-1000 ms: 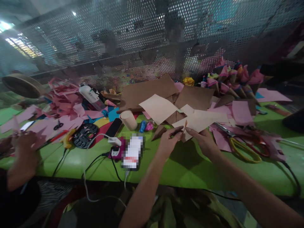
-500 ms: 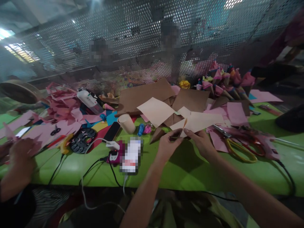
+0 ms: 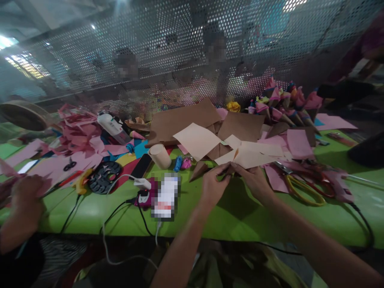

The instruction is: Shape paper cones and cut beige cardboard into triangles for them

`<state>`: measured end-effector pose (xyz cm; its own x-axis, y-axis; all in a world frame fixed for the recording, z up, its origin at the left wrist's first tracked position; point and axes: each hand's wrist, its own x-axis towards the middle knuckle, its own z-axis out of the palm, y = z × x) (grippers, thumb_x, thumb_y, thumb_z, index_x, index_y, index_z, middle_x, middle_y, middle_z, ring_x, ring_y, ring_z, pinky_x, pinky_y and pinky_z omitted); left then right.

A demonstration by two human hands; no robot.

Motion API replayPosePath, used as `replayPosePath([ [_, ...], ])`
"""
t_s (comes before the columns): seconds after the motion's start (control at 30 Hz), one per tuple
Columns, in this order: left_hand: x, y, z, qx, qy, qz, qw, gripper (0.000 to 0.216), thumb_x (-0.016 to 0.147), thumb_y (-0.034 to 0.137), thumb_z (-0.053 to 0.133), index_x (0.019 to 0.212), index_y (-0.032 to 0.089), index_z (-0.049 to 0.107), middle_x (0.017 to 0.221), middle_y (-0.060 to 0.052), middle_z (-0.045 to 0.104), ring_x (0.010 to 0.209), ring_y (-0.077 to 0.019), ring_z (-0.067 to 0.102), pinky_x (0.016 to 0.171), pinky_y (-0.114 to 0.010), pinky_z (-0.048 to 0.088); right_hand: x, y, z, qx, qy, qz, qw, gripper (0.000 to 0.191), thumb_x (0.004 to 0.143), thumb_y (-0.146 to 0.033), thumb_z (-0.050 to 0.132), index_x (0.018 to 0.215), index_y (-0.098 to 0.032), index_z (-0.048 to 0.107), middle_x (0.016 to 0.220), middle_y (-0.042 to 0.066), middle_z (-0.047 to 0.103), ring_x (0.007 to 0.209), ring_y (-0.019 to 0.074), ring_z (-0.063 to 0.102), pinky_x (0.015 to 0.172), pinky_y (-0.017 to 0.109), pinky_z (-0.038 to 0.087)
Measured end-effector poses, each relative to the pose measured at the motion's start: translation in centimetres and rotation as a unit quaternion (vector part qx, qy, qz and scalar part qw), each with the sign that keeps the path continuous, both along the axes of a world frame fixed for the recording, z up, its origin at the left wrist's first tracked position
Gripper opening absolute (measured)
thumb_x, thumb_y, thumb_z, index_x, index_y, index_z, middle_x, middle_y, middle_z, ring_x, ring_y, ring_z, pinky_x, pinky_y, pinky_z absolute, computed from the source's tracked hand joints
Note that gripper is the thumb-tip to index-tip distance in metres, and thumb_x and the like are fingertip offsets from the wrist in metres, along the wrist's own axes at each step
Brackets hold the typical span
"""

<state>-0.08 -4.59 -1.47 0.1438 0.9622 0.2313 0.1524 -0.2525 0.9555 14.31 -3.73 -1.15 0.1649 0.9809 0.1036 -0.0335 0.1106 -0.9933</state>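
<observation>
My left hand (image 3: 215,183) and my right hand (image 3: 251,179) meet above the green tabletop, fingertips pinched together. Between them is a small piece of brown paper (image 3: 235,169), mostly covered by the fingers. Just beyond the hands lie overlapping cream paper sheets (image 3: 253,153), and another cream sheet (image 3: 196,140) rests to their left. A folded brown paper piece (image 3: 198,171) is beside my left hand. Yellow-handled scissors (image 3: 304,196) lie to the right of my right hand, near a pink glue gun (image 3: 337,182).
A phone (image 3: 166,197) on a cable lies left of my hands, by a purple power socket (image 3: 147,198). A paper roll (image 3: 160,155) stands behind. Brown sheets (image 3: 183,122) and paper cones (image 3: 282,106) line the back. At far left, another person's hand (image 3: 28,192) holds pink paper.
My fingers have closed in over the brown paper, and both hands have shifted slightly. The cream sheets stay in place.
</observation>
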Motion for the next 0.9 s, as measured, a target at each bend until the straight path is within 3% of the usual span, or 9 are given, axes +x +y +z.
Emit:
replayPosePath([
  [0.2, 0.1, -0.1, 0.0, 0.005, 0.007, 0.003, 1.0, 0.042, 0.082, 0.004, 0.068, 0.119, 0.021, 0.077, 0.125, -0.008, 0.077, 0.117, -0.0237, 0.073, 0.109, -0.043, 0.056, 0.3, 0.0, -0.6, -0.017, 0.005, 0.007, 1.0, 0.044, 0.07, -0.07, 0.078, 0.083, -0.028, 0.077, 0.09, 0.005, 0.08, 0.097, 0.0294, 0.072, 0.091, 0.044, 0.057],
  [0.4, 0.1, 0.0, -0.1, 0.008, 0.014, 0.008, 1.0, 0.044, 0.08, 0.002, 0.068, 0.119, 0.02, 0.077, 0.123, -0.007, 0.078, 0.115, -0.0234, 0.074, 0.109, -0.043, 0.056, 0.5, 0.0, -0.8, -0.059, 0.026, -0.003, 0.998, 0.041, 0.068, -0.065, 0.082, 0.077, -0.025, 0.078, 0.087, 0.005, 0.081, 0.093, 0.0268, 0.072, 0.088, 0.04, 0.058],
  [0.6, 0.1, 0.0, 0.2, 0.014, 0.015, 0.016, 1.0, 0.04, 0.082, 0.004, 0.068, 0.117, 0.021, 0.078, 0.121, -0.007, 0.079, 0.113, -0.0234, 0.074, 0.108, -0.044, 0.056, 0.4, -0.1, -0.5, -0.042, 0.026, 0.008, 0.999, 0.045, 0.068, -0.068, 0.082, 0.077, -0.024, 0.078, 0.085, 0.006, 0.081, 0.088, 0.0267, 0.072, 0.082, 0.04, 0.058],
  [0.77, 0.1, -0.1, 0.3, 0.017, 0.011, 0.014, 1.0, 0.038, 0.084, 0.007, 0.069, 0.118, 0.021, 0.078, 0.12, -0.008, 0.079, 0.112, -0.0235, 0.075, 0.107, -0.044, 0.057, 0.3, 0.0, -0.7, -0.042, 0.034, 0.006, 0.999, 0.05, 0.067, -0.073, 0.08, 0.077, -0.024, 0.078, 0.085, 0.007, 0.081, 0.088, 0.0271, 0.073, 0.084, 0.041, 0.058],
  [0.9, 0.2, -0.1, 0.1, 0.036, 0.028, 0.019, 0.999, 0.036, 0.086, 0.007, 0.067, 0.117, 0.021, 0.078, 0.12, -0.007, 0.079, 0.112, -0.0236, 0.075, 0.106, -0.043, 0.057, 0.3, 0.1, -1.2, -0.048, 0.052, 0.003, 0.997, 0.045, 0.067, -0.068, 0.082, 0.081, -0.026, 0.078, 0.09, 0.005, 0.081, 0.1, 0.0286, 0.073, 0.092, 0.042, 0.058],
])
